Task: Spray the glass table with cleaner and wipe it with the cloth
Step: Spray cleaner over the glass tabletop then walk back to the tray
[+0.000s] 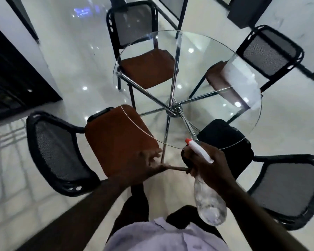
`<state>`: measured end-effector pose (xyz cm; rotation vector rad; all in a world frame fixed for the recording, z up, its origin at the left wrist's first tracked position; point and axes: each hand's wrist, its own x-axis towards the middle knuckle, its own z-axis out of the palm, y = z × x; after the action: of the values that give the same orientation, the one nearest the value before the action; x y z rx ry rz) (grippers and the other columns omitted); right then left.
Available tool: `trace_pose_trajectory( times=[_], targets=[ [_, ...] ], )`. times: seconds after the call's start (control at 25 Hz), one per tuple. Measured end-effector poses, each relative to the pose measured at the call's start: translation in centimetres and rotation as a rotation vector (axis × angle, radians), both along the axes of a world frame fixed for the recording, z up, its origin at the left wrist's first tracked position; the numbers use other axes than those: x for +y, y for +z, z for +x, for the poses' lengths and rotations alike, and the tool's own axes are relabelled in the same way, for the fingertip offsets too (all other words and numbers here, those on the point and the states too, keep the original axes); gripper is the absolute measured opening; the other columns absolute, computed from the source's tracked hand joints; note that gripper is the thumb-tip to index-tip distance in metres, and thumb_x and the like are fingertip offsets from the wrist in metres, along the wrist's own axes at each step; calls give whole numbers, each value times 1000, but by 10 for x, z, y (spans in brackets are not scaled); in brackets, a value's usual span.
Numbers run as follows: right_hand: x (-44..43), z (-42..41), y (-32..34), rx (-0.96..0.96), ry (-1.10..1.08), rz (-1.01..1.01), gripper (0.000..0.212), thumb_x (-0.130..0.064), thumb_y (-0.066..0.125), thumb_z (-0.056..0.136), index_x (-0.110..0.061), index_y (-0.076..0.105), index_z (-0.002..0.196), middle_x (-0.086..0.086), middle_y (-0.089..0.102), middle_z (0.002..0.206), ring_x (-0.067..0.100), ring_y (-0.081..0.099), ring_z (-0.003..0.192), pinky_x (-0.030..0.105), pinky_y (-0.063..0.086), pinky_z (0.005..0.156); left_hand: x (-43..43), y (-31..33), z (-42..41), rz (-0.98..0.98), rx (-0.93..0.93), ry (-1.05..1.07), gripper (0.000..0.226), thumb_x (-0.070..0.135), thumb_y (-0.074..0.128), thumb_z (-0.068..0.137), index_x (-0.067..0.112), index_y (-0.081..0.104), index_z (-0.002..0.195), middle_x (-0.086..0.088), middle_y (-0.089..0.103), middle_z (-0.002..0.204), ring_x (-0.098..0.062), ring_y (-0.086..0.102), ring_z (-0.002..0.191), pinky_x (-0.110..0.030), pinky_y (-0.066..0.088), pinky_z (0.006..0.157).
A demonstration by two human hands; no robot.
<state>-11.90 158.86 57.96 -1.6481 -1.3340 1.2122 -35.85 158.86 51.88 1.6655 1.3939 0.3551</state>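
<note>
From the head camera, the right hand (208,168) curls its fingers round the neck of the spray bottle (209,205). The bottle's white plastic head and orange nozzle point up and away from that hand toward the near rim of the glass table (198,69), while its clear, dimpled body hangs below the wrist. The left hand (150,163) sits just beside the right, motion-blurred, with straight, spread fingers and the thumb stretched toward the right hand; whether they touch cannot be told. The round tabletop is transparent, its thin curved edge passing just beyond both hands. Under it, chrome legs (173,109) fan out from a central hub ahead of the right hand. A chair with a brown seat (116,138) and black mesh back lies under and to the outside of the left hand, its seat tucked partly beneath the rim. A chair with a black seat (225,136) sits directly beyond the right hand. Two more brown-seated chairs, the far chair (145,67) and the far right chair (266,55), stand well beyond both hands. Glossy pale floor tiles (62,69) show open room left of the left hand and between the chairs. A pale lilac shirt (161,236) fills the space below both forearms.
</note>
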Motion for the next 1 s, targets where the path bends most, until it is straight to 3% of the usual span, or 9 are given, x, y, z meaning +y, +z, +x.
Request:
trace_pose_trajectory(
  times=[0.04, 0.12, 0.2, 0.4, 0.56, 0.64, 0.76, 0.88, 1.0],
  targets=[
    [10, 2, 2, -64, 35, -11, 42, -40, 79, 94, -3, 65, 79, 22, 62, 66, 27, 63, 43, 47, 53, 45, 37, -1, -3, -36, 74, 46, 55, 63, 79, 81, 37, 65, 127, 5, 71, 117, -10, 68, 105, -31, 56, 99],
    [36, 11, -7, -152, 95, -27, 38, -28, 78, 99, 2, 62, 81, 23, 61, 68, 22, 61, 43, 41, 51, 43, 84, -10, -7, -39, 228, 129, 64, 51, 76, 89, 23, 58, 144, -5, 63, 143, -20, 61, 128, -26, 45, 105],
    [59, 15, -21, -173, 106, -87, 37, -25, 78, 99, 5, 61, 83, 25, 58, 68, 21, 58, 44, 38, 51, 44, 101, -39, -5, -143, 355, 48, 83, 51, 73, 91, 15, 40, 158, -9, 37, 167, -28, 43, 148, -37, 39, 119],
    [115, 30, -54, -53, 104, -222, 44, -51, 77, 82, -8, 72, 92, 12, 64, 69, 22, 58, 55, 37, 52, 55, 111, -89, 23, -313, 531, -2, 104, 54, 71, 91, 15, 11, 167, -6, -9, 176, -35, 26, 157, -42, 32, 125],
    [153, 52, -56, -17, 227, -211, 27, -39, 73, 98, -13, 75, 104, 20, 71, 80, 23, 64, 56, 36, 55, 56, 97, -93, 39, -343, 607, 44, 102, 49, 69, 94, 15, 6, 167, -9, -8, 176, -36, 27, 157, -39, 31, 124],
    [174, 58, -52, -17, 299, -190, 23, -29, 73, 101, -7, 74, 95, 27, 70, 78, 16, 59, 47, 26, 50, 48, 102, -88, 42, -366, 562, 162, 99, 48, 70, 94, 17, 9, 167, -9, -2, 176, -33, 22, 159, -39, 28, 125],
    [187, 56, -46, -118, 470, -130, 33, -27, 73, 101, -15, 61, 73, 5, 62, 56, 8, 55, 38, 18, 42, 43, 102, -82, 48, -367, 453, 293, 96, 46, 71, 94, 21, 14, 166, -3, 2, 176, -27, 20, 160, -40, 28, 126],
    [189, 61, -58, -259, 541, -62, 46, -33, 74, 100, -22, 46, 65, -2, 51, 52, 17, 56, 46, 31, 46, 52, 105, -87, 45, -367, 408, 370, 97, 48, 73, 91, 23, 17, 166, 1, 2, 176, -25, 23, 160, -46, 32, 125],
    [195, 61, -64, -236, 510, -99, 37, -31, 75, 99, -32, 56, 67, -7, 60, 55, 24, 64, 50, 36, 49, 55, 110, -91, 36, -368, 401, 398, 97, 49, 72, 92, 21, 16, 166, 1, -1, 176, -25, 23, 160, -45, 33, 124]
  ],
)
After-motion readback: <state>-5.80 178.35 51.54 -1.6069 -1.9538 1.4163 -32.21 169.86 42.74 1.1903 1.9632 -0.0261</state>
